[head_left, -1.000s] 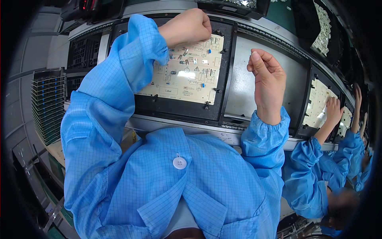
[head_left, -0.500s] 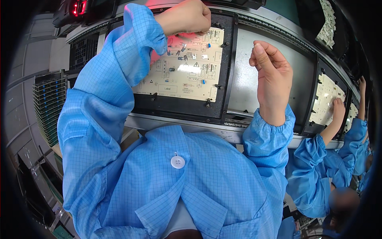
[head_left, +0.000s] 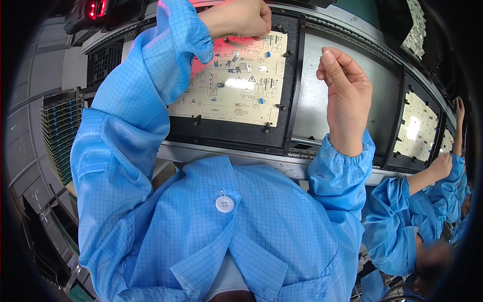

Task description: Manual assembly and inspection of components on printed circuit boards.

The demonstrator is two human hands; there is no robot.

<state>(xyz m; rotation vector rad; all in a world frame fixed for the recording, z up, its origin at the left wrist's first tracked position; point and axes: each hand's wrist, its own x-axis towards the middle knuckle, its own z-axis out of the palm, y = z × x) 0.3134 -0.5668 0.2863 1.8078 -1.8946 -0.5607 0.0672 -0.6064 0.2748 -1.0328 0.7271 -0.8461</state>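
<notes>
A cream circuit board (head_left: pixel 229 98) lies face up in a black frame (head_left: pixel 226 133), with dark pegs (head_left: pixel 267 128) standing along its edges. The left hand (head_left: pixel 241 19) reaches over the board's far edge, its curled fingertips pointing down just left of the far right corner; the knuckles hide that grip, so I cannot tell whether it pinches a part or touches the board. The right hand (head_left: pixel 347 95) is raised over the grey metal plate (head_left: pixel 314 113) beyond the frame's right edge, well apart from the board. Its grip is closed, thumb pressed to forefinger, though whether something tiny sits between them is too small to tell. A blue component (head_left: pixel 268 54) stands near the board's far right corner, another toward the near right corner, and small metal pieces (head_left: pixel 231 63) lie around the middle of the far half. Red light falls across the far left part of the board. Beyond the plate's right edge lies a second board (head_left: pixel 420 126) in its own frame, and a co-worker's hand (head_left: pixel 441 166) is beside its near right corner. A stack of boards (head_left: pixel 60 136) stands left of the left sleeve (head_left: pixel 126 116).
</notes>
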